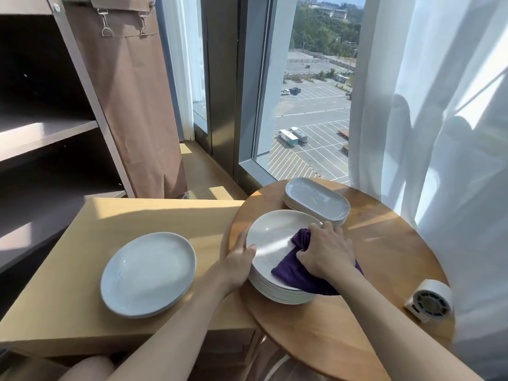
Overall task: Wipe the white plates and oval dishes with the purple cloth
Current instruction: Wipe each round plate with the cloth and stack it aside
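A tall stack of round white plates (pixel 270 237) stands on the round wooden table (pixel 384 259). My left hand (pixel 239 264) holds the stack's left rim, thumb on the top plate. My right hand (pixel 328 250) grips the bunched purple cloth (pixel 295 266) against the right side of the top plate; the cloth hangs over the stack's near edge. Behind them sits a stack of white oval dishes (pixel 316 200). Two or so white plates (pixel 148 273) lie stacked on the light wooden table (pixel 82 270) to the left.
A small white fan-like device (pixel 430 299) lies near the round table's right edge. White curtain (pixel 439 133) hangs close on the right, a window (pixel 310 105) straight ahead. A dark shelf unit (pixel 49 133) and brown fabric cover (pixel 132 105) stand at left.
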`<state>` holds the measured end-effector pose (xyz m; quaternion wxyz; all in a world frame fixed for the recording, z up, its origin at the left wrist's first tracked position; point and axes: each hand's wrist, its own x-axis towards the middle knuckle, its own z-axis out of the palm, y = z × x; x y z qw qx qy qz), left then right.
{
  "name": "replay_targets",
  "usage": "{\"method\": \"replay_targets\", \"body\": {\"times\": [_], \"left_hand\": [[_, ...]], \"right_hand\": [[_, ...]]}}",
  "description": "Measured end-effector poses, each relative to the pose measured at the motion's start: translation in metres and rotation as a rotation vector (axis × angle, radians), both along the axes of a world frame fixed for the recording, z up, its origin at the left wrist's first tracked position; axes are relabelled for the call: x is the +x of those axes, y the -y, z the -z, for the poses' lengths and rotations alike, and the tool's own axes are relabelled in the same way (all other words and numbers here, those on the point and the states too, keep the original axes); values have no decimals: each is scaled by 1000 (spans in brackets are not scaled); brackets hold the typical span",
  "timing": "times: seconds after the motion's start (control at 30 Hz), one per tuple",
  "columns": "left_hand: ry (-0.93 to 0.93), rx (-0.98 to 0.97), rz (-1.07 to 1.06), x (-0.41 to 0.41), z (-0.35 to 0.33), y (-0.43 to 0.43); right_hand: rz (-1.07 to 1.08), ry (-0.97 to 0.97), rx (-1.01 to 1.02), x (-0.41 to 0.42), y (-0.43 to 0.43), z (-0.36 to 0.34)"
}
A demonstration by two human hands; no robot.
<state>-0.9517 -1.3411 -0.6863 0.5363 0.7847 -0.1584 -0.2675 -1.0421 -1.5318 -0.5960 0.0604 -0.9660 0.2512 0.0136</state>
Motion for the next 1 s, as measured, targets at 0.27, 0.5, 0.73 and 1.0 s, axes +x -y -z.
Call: {"method": "replay_targets", "body": {"times": [0.27, 0.5, 0.73, 1.0], "left_hand": [[58, 69, -23, -3, -3, -3], [82, 63, -36, -4, -1, -6], [-87, -51, -91, 0, 9, 1], [-320, -273, -72, -10, -16, 6]], "right_hand": [[-55, 144, -139, 28, -3, 15], [-72, 214, -91, 50, -16, 25], [-149, 251, 11, 56, -46, 26], [-278, 135, 230, 35, -63, 15]]}}
